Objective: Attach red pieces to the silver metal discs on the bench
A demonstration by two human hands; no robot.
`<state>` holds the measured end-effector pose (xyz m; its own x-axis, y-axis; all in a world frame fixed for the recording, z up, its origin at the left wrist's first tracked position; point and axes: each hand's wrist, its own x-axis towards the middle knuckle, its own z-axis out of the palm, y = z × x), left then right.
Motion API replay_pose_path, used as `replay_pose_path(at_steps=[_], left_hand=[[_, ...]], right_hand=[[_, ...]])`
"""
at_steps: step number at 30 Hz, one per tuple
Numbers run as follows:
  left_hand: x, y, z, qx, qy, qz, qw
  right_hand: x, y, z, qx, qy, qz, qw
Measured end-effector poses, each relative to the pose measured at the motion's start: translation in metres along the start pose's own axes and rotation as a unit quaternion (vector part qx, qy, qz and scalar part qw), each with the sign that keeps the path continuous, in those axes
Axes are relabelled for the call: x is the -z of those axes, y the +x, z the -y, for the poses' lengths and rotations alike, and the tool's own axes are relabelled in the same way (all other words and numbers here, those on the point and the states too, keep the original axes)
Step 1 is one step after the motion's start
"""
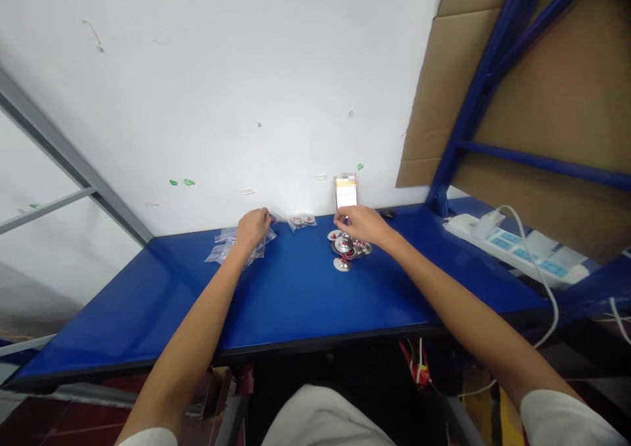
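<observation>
A blue tabletop (296,308) carries a heap of silver discs with red fittings (344,244), and everything else is placed from that heap. A white power strip (517,249) sits well to its right. The right hand (362,223) is much the nearer one, reaching over the heap's far right side; the discs lie just below its fingers and toward the person. Its thumb and forefinger curl in with little gap, but whether they have hold of a disc cannot be told. The left hand (253,228) is well to the left of the heap, at the right side of some clear plastic bags (221,254), its fingers bent inward; what they grip, if anything, is hidden. The heap shows no clear long axis, its round discs overlapping at mixed tilts. An upright phone (346,198) stands behind the heap, and a small filled bag (302,221) lies to its left, between the hands. The smallest item, a lone disc (342,264), lies at the heap's near edge.
</observation>
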<state>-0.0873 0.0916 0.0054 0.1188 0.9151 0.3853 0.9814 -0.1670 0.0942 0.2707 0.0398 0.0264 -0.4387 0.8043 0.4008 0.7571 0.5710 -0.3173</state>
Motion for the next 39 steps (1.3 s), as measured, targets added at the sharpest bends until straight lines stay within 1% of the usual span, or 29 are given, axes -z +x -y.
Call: replay_pose_path(at_steps=[2,3,4,6,7,8,9,10,11,13,15,16,17,18,20,22,24,26,27,29,31,35,37,39], left_hand=[[0.007,0.002,0.001,0.037,-0.11,-0.053,0.992],[0.009,0.003,-0.001,0.052,-0.188,-0.067,0.979],[0.01,0.003,-0.006,0.062,-0.271,-0.065,0.958],[0.012,-0.001,-0.021,0.069,-0.427,-0.025,0.901],[0.013,-0.004,-0.031,0.064,-0.484,0.004,0.873],[0.014,-0.008,-0.041,0.052,-0.519,0.028,0.853],[0.016,-0.012,-0.051,0.034,-0.534,0.047,0.843],[0.019,-0.017,-0.061,0.01,-0.538,0.064,0.84],[0.022,-0.021,-0.07,-0.014,-0.537,0.084,0.839],[0.029,-0.029,-0.084,-0.06,-0.533,0.102,0.838],[0.035,-0.035,-0.093,-0.09,-0.524,0.096,0.841],[0.038,-0.037,-0.096,-0.097,-0.519,0.09,0.845],[0.04,-0.038,-0.097,-0.1,-0.512,0.084,0.849],[0.041,-0.039,-0.098,-0.101,-0.504,0.074,0.855],[0.045,-0.039,-0.098,-0.097,-0.485,0.037,0.868],[0.051,-0.039,-0.096,-0.087,-0.47,-0.002,0.879],[0.062,-0.038,-0.093,-0.078,-0.452,-0.031,0.888],[0.074,-0.037,-0.09,-0.092,-0.42,-0.049,0.901],[0.079,-0.036,-0.089,-0.112,-0.4,-0.047,0.909],[0.086,-0.035,-0.089,-0.156,-0.363,-0.023,0.918],[0.087,-0.035,-0.089,-0.177,-0.348,0.003,0.921],[0.082,-0.038,-0.089,-0.151,-0.374,0.021,0.915],[0.08,-0.04,-0.089,-0.141,-0.4,0.035,0.905],[0.08,-0.042,-0.09,-0.139,-0.425,0.057,0.892]], right_hand=[[-0.003,0.0,0.008,0.001,0.052,-0.03,0.998],[-0.006,0.001,0.012,0.001,0.085,-0.04,0.996],[-0.009,0.001,0.017,0.001,0.123,-0.046,0.991],[-0.019,0.002,0.026,-0.002,0.209,-0.058,0.976],[-0.024,0.002,0.031,-0.006,0.252,-0.068,0.965],[-0.031,0.002,0.035,-0.011,0.29,-0.081,0.954],[-0.038,0.002,0.04,-0.018,0.322,-0.094,0.942],[-0.045,0.001,0.044,-0.027,0.347,-0.106,0.931],[-0.053,0.0,0.048,-0.042,0.372,-0.111,0.921],[-0.066,-0.001,0.054,-0.085,0.439,-0.091,0.89],[-0.076,-0.003,0.058,-0.124,0.527,-0.05,0.839],[-0.078,-0.003,0.059,-0.132,0.567,-0.025,0.813],[-0.08,-0.003,0.059,-0.132,0.597,-0.001,0.791],[-0.08,-0.003,0.059,-0.126,0.617,0.019,0.777],[-0.079,-0.003,0.058,-0.108,0.635,0.048,0.764],[-0.077,-0.004,0.057,-0.1,0.644,0.056,0.756],[-0.074,-0.005,0.058,-0.098,0.656,0.064,0.746],[-0.071,-0.007,0.062,-0.095,0.665,0.071,0.738],[-0.069,-0.008,0.064,-0.093,0.669,0.074,0.733],[-0.066,-0.009,0.069,-0.094,0.677,0.085,0.725],[-0.065,-0.01,0.072,-0.102,0.682,0.095,0.718],[-0.067,-0.011,0.072,-0.119,0.699,0.104,0.698],[-0.071,-0.011,0.07,-0.116,0.705,0.121,0.689],[-0.075,-0.011,0.069,-0.107,0.704,0.139,0.688]])
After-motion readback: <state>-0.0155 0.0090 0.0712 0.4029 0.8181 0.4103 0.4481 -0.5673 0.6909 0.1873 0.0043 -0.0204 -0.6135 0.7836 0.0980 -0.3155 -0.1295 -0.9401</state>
